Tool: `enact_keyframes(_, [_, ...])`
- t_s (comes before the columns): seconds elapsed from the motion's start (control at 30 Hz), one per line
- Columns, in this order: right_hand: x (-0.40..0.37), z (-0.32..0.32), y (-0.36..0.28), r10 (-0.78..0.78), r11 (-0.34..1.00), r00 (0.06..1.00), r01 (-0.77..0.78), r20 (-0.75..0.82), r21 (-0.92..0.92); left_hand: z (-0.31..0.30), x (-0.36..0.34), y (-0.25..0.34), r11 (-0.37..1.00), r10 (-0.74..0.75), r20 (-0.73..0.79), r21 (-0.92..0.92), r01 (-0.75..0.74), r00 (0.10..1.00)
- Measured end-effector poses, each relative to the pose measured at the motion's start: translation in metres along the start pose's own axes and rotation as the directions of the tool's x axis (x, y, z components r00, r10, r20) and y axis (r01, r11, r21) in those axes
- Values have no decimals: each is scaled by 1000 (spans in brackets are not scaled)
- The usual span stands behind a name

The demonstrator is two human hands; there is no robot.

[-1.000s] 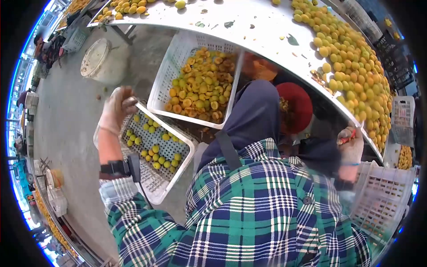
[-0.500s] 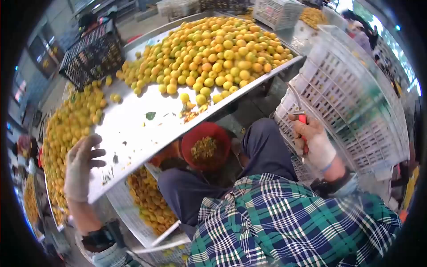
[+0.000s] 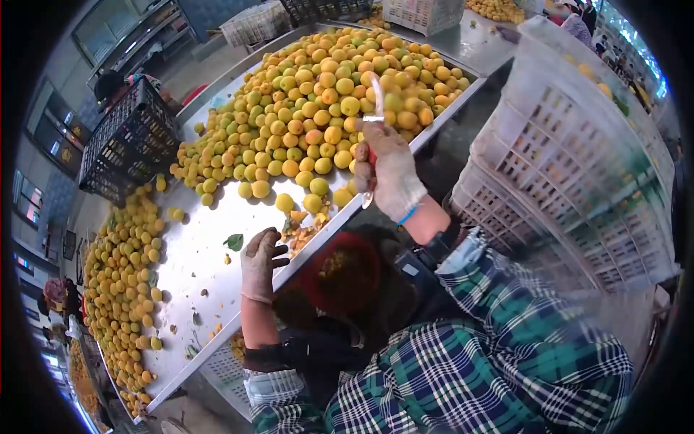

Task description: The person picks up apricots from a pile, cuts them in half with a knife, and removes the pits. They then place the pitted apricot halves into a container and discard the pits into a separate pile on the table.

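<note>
My right hand [image 3: 391, 173], in a pale glove, grips the red handle of a small curved knife [image 3: 378, 98]. Its hooked blade points up in front of a large heap of yellow-orange apricots [image 3: 318, 108]. Over the near edge of the metal table [image 3: 191, 253] is my left hand [image 3: 260, 266], also gloved, fingers apart and holding nothing. Beside its fingertips lie orange fruit scraps [image 3: 300, 235], with a few single apricots just behind them. A green leaf [image 3: 233, 241] rests on the tabletop to the left.
A second band of apricots [image 3: 126, 289] runs along the table's left side, near a black crate [image 3: 130, 141]. Tall white plastic crates [image 3: 549, 173] stand stacked on my right. Below the table edge, in shadow, is a red bucket [image 3: 307, 278]. Another person [image 3: 110, 87] is at the far left.
My right hand has swung up and left with the knife, from beside the crates to the apricot heap. My left hand has moved right along the table edge. The view has shifted slightly.
</note>
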State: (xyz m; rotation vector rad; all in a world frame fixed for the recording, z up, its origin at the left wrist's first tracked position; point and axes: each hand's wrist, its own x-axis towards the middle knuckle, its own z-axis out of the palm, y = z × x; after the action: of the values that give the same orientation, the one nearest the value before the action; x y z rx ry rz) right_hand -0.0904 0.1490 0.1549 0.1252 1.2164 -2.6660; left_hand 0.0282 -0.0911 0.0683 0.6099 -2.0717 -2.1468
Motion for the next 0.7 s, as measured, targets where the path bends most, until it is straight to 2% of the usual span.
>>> enact_keyframes(0.2, [68,-45,24,127,992,970,-119,-210,51,36,51,1,965,160,54,202,-168,986])
enact_keyframes(0.27, [80,-58,18,75,996,984,-64,-163,69,53,72,-8,965,214,24,147,-215,976])
enact_keyframes(0.33, [85,-62,7,-18,1000,986,21,-168,19,68,88,-8,900,262,98,334,-280,960])
enact_keyframes(0.4, [95,-69,-2,4,1000,968,2,-251,24,80,103,-7,737,315,165,578,-350,935])
enact_keyframes(0.47, [104,-78,-5,13,1000,949,-7,-314,20,90,112,-11,519,337,239,760,-392,911])
enact_keyframes(0.53, [112,-82,-4,11,1000,935,-4,-355,20,97,118,-13,258,327,314,878,-404,891])
enact_keyframes(0.57, [113,-84,-5,48,999,941,-38,-335,35,100,120,-12,147,342,390,877,-458,855])
enact_keyframes(0.7, [116,-86,-3,89,996,968,-87,-236,22,114,122,0,46,212,338,934,-355,917])
